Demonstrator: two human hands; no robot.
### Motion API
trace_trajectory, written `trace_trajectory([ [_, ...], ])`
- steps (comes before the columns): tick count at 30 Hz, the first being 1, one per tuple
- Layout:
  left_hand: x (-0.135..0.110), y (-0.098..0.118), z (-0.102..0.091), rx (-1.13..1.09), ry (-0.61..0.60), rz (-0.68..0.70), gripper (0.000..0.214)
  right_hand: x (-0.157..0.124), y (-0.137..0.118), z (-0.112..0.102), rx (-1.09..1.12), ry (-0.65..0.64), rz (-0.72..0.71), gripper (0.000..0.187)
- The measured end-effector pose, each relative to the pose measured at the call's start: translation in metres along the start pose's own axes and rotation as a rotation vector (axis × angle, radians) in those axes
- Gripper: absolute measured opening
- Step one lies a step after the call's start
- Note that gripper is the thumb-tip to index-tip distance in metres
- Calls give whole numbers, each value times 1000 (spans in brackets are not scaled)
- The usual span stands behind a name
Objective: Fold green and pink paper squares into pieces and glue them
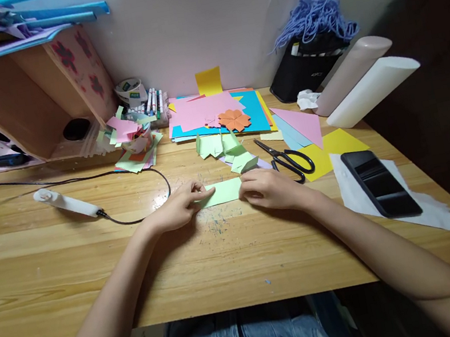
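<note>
Fingers (199,188) of the left hand (179,206) and right hand (267,189) pinch the green paper (225,191) ends against the desk (93,261), mid-fold seemingly; creasing wants aligned edges.

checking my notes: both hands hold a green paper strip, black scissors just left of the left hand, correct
Wrong side: the head view shows the black scissors beside the right hand, not the left hand. Both hands do hold the green paper strip.

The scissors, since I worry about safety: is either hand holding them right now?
No: the scissors lie on the desk, while the left hand and right hand both hold a green paper strip.
</note>
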State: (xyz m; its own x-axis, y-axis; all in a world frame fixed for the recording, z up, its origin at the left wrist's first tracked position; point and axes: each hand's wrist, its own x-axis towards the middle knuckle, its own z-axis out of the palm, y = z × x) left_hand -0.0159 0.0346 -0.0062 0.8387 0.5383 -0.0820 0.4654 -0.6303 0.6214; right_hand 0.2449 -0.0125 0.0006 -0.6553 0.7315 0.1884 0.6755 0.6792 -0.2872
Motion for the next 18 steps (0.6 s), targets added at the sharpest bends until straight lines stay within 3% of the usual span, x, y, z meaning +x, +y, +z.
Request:
trace_trajectory([
  [6,-3,13,7,209,73,-19,48,4,-6,13,-118,82,-19,27],
  [12,1,27,14,310,162,-85,47,10,-9,29,-137,218,-59,20],
  [18,7,25,19,284,303,22,37,12,-14,31,-46,343,-48,15],
])
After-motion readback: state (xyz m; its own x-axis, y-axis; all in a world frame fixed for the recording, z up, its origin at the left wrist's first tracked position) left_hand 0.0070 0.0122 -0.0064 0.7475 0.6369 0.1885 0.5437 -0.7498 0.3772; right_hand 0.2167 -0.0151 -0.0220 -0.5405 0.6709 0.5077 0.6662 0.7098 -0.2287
